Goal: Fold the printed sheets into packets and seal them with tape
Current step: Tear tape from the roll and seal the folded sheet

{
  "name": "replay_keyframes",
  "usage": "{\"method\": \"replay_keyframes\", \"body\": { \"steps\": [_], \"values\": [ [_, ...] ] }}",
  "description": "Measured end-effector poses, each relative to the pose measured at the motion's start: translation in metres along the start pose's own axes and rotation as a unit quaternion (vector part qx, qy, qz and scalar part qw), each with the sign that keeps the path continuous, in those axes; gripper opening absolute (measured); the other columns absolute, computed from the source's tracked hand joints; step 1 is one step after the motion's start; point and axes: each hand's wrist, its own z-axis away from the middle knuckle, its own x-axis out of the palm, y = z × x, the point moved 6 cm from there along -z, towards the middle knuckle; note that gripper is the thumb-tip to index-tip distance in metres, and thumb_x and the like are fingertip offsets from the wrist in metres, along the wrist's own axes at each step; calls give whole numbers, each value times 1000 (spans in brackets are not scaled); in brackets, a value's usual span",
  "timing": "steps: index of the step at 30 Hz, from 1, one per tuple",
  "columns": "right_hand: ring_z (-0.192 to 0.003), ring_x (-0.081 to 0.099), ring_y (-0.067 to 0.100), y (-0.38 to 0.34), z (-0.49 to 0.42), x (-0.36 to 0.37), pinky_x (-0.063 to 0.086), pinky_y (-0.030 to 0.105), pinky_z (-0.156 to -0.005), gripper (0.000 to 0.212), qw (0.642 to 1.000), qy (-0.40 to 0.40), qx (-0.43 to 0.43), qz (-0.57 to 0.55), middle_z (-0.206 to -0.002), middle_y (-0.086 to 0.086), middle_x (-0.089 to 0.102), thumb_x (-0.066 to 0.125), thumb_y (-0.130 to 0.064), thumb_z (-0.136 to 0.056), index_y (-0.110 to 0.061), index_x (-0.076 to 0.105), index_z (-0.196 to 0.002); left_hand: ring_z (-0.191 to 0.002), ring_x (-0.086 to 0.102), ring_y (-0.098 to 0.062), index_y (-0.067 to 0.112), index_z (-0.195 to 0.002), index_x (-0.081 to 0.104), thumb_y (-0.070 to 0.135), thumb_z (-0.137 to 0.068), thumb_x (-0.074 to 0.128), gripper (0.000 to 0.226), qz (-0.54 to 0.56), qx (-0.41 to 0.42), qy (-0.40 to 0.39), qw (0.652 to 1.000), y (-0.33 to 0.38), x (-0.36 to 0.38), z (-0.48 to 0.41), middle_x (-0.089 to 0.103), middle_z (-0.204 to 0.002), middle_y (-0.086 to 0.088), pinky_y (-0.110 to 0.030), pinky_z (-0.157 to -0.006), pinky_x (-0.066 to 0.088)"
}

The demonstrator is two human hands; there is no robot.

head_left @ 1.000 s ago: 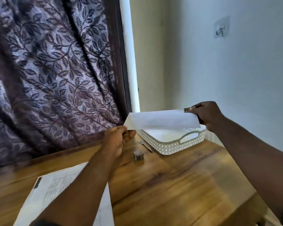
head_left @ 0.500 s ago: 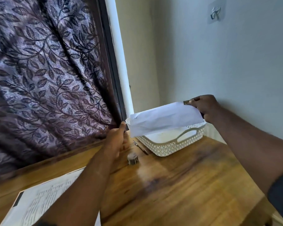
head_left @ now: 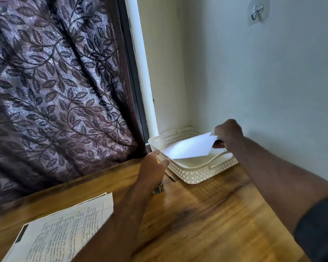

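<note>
Two hands reach to the white basket (head_left: 197, 168) at the far corner of the table (head_left: 206, 214). The right hand (head_left: 228, 134) pinches one end of the folded packet (head_left: 189, 148), which is tilted above the basket. The left hand (head_left: 152, 167) is beside its other corner, grip unclear. Printed sheets (head_left: 64, 229) lie nearer.

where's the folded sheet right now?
Head view, right of centre: the folded sheet hangs tilted over the white basket, with the right hand pinching its right end and the left hand close by its left end.
</note>
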Motion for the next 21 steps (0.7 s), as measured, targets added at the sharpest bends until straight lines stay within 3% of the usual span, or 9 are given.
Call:
{"method": "replay_keyframes", "body": {
  "steps": [2, 4, 7, 9, 11, 13, 15, 19, 21],
  "values": [
    [-64, 73, 39, 6, 6, 18, 62, 54, -73, 10, 993, -96, 28, 67, -61, 25, 69, 61, 6, -87, 14, 62, -93, -129, 53, -24, 13, -142, 52, 29, -92, 67, 54, -5, 9, 1, 1000, -2, 1, 1, 57, -141, -11, -40, -105, 45],
    [-67, 73, 34, 7, 14, 31, 62, 46, -79, 11, 974, -160, 31, 157, -60, 23, 69, 62, 6, -90, 14, 63, -97, -127, 54, -23, 15, -139, 55, 29, -92, 67, 50, -5, 11, 6, 1000, -4, -2, 2, 58, -139, -10, -43, -103, 47],
    [-52, 70, 27, 9, 21, 41, 58, 31, -46, 8, 939, -208, 36, 271, -77, 18, 70, 58, 3, -94, 4, 65, -91, -125, 55, -21, 17, -137, 56, 26, -93, 65, 45, -23, 23, 18, 999, -6, -7, 4, 58, -139, -7, -38, -102, 48],
    [-50, 67, 26, 14, 23, 45, 53, 29, -41, 18, 923, -228, 32, 309, -84, 15, 72, 49, 2, -99, 4, 66, -106, -122, 56, -18, 17, -137, 55, 23, -95, 63, 43, -33, 31, 22, 999, -7, -10, 4, 55, -141, -6, -18, -84, 53],
    [-60, 69, 26, 12, 23, 47, 56, 33, -53, 24, 923, -217, -4, 318, -86, 12, 75, 46, 1, -98, 2, 66, -111, -117, 56, -17, 15, -138, 55, 20, -96, 62, 43, -30, 31, 18, 999, -8, -14, 8, 53, -142, -5, -4, -61, 49],
    [-71, 74, 28, 5, 28, 43, 62, 39, -66, 22, 930, -190, -37, 311, -85, 12, 77, 50, 1, -93, 2, 70, -105, -121, 55, -18, 16, -137, 55, 23, -95, 64, 44, -43, 42, 22, 998, -7, -21, 12, 54, -142, -5, -17, -83, 54],
    [-70, 76, 28, -8, 38, 38, 64, 42, -69, 15, 938, -158, -90, 296, -78, 12, 77, 57, -2, -90, 2, 72, -92, -121, 55, -18, 18, -135, 57, 25, -93, 65, 43, -57, 44, 22, 997, -8, -30, 18, 56, -138, -5, -33, -100, 48],
    [-72, 74, 29, -41, 76, 34, 63, 45, -74, 15, 940, -70, -238, 233, -73, 9, 75, 62, -14, -84, -7, 74, -79, -119, 56, -18, 18, -131, 59, 25, -93, 65, 38, -58, 36, 24, 997, -8, -53, 30, 60, -134, -4, -29, -95, 43],
    [-81, 72, 26, -53, 111, 35, 58, 37, -79, 15, 937, -28, -296, 183, -80, 6, 76, 63, -18, -85, -10, 75, -82, -120, 57, -18, 16, -128, 62, 24, -92, 65, 36, -54, 38, 28, 997, -6, -68, 42, 62, -132, -4, -29, -96, 43]
  ]
}}
